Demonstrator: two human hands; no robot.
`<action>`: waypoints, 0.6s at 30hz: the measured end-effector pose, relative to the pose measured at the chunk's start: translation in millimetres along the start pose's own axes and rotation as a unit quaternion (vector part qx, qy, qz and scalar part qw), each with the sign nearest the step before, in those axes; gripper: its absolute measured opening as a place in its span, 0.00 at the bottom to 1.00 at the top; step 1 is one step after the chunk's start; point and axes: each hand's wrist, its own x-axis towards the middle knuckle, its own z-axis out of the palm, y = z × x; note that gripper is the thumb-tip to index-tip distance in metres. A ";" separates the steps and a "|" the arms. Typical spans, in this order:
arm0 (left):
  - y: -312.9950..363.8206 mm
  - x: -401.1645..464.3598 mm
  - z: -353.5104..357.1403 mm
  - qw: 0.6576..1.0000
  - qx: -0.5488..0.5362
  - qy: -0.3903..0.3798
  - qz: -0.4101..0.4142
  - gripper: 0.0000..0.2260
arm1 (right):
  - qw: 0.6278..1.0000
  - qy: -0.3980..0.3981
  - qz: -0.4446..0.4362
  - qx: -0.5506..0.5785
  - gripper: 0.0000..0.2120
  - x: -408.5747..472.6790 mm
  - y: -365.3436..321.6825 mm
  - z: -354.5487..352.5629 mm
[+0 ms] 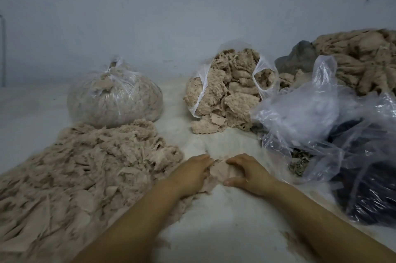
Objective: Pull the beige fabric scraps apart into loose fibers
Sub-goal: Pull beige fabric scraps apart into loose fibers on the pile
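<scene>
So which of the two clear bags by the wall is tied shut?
The left bag, knotted at the top. The middle bag gapes open, scraps spilling out in front of it.

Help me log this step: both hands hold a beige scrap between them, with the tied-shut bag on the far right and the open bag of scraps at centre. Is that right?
Not quite. The head view shows the tied-shut bag on the far left, not right. The rest stands: the left hand and right hand hold a beige scrap between them, and the open bag of scraps sits at centre.
</scene>
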 end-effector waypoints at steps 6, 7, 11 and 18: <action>-6.0 18.3 3.6 0.997 0.024 -0.006 -0.077 0.11 | 0.999 -0.029 -0.045 -0.005 0.24 -2.4 5.8 -4.7; -6.4 20.5 1.1 0.996 0.021 0.003 -0.087 0.10 | 0.998 -0.030 -0.048 -0.017 0.23 -3.2 6.4 -1.9; -19.3 28.6 -10.3 0.983 -0.012 0.109 -0.147 0.08 | 0.999 -0.011 -0.039 0.019 0.19 -6.2 9.3 7.4; -18.4 36.0 -9.9 0.953 -0.154 0.137 -0.222 0.09 | 0.998 -0.029 -0.055 0.017 0.17 -11.3 8.0 8.4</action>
